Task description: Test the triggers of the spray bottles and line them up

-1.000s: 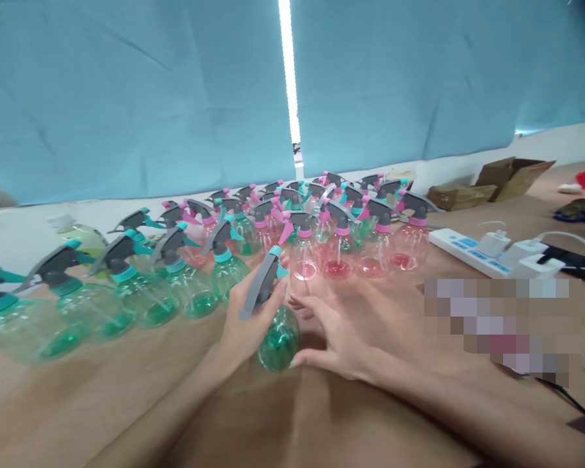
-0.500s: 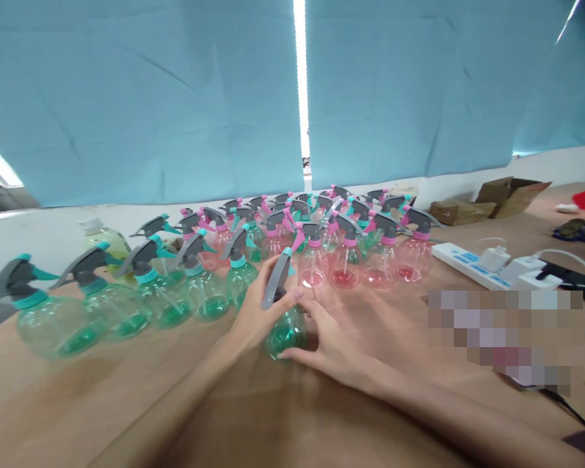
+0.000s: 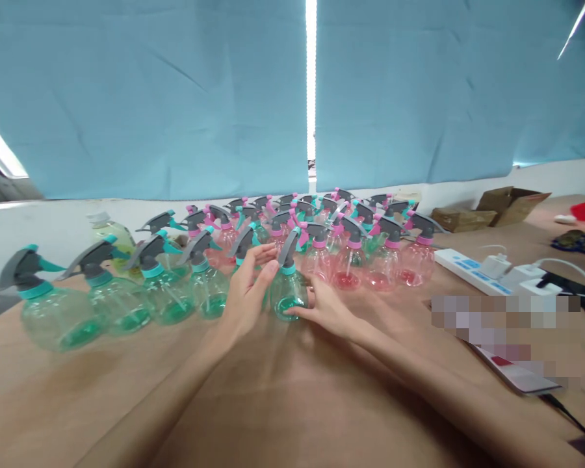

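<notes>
1. The left hand (image 3: pixel 241 296) is standing open on the left side of a green spray bottle (image 3: pixel 288 296), its fingers stretching forward and its thumb spreading apart from them. It is gripping nothing; whether the thumb is touching the bottle's neck, one cannot tell.
2. The right hand (image 3: pixel 329 309) is curving part-closed around the bottle's lower right side, the thumb lying across the front near the base and the fingers reaching behind.
3. The bottle is standing nearly upright on the surface (image 3: pixel 273 403), in front of the pink-collared spray bottles (image 3: pixel 348 273) and to the right of the row of teal-collared spray bottles (image 3: pixel 170 302).
4. Compared with half a second ago, the left hand is no longer wrapping the bottle's trigger head and neck; it is standing away to the left, leaving the trigger (image 3: pixel 289 247) in plain view.
5. The bottle is now sitting farther from the person and closer to the other bottles, and it is leaning less. The right hand is keeping its place at the bottle's side.
6. The left hand is hiding most of another teal-collared bottle behind it. The right fingertips are partly disappearing behind the held bottle, the back rows are overlapping too closely to separate, pixelation is covering much of a flat object (image 3: pixel 524 380) at right, and the frame's lower edge is cutting off both forearms.
</notes>
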The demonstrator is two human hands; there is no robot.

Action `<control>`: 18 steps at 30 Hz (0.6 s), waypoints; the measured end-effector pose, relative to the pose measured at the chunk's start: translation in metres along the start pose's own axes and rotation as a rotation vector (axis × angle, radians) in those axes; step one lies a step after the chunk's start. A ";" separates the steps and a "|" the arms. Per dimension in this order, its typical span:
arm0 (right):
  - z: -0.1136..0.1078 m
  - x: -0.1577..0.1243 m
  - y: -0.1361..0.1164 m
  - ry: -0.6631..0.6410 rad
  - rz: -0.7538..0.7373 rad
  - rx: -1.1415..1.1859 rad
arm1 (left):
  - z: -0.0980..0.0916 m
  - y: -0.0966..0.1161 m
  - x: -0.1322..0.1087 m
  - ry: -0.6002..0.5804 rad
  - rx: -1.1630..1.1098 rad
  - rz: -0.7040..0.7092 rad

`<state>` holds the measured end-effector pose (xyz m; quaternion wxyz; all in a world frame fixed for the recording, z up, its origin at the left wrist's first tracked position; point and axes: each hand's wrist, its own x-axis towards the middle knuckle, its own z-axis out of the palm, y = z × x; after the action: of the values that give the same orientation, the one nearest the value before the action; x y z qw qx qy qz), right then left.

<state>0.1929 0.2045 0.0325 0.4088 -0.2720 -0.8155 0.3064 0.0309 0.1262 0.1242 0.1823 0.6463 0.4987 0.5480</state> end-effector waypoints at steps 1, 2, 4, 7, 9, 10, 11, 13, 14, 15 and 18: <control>0.000 0.001 0.001 0.000 -0.006 0.004 | 0.000 0.001 0.000 0.015 0.008 -0.006; 0.001 0.003 0.002 0.002 -0.011 0.004 | 0.000 0.002 0.000 0.028 0.015 -0.014; 0.001 0.005 0.002 0.006 -0.007 -0.011 | 0.001 0.000 0.000 0.048 0.020 -0.030; 0.001 0.009 0.002 0.014 0.010 -0.038 | 0.003 -0.007 0.001 0.069 0.045 -0.051; 0.001 0.011 0.002 0.016 0.010 -0.044 | 0.003 -0.011 0.003 0.060 0.114 -0.079; 0.001 0.013 0.002 0.017 0.008 -0.046 | 0.003 -0.013 0.003 0.050 0.147 -0.094; 0.001 0.014 0.002 0.018 0.007 -0.048 | 0.003 -0.014 0.004 0.036 0.187 -0.115; 0.001 0.017 0.001 0.025 0.010 -0.057 | 0.002 -0.013 0.003 -0.001 0.293 -0.176; 0.001 0.019 0.001 0.029 0.010 -0.062 | 0.002 -0.012 0.003 -0.028 0.355 -0.209; 0.001 0.020 0.000 0.031 0.007 -0.065 | 0.002 -0.011 0.002 -0.061 0.423 -0.241; 0.002 0.022 -0.002 0.028 0.009 -0.076 | 0.004 -0.009 -0.001 -0.147 0.583 -0.281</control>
<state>0.1794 0.2176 0.0437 0.4083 -0.2952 -0.8195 0.2730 0.0306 0.1305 0.1156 0.0988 0.6340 0.7043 0.3036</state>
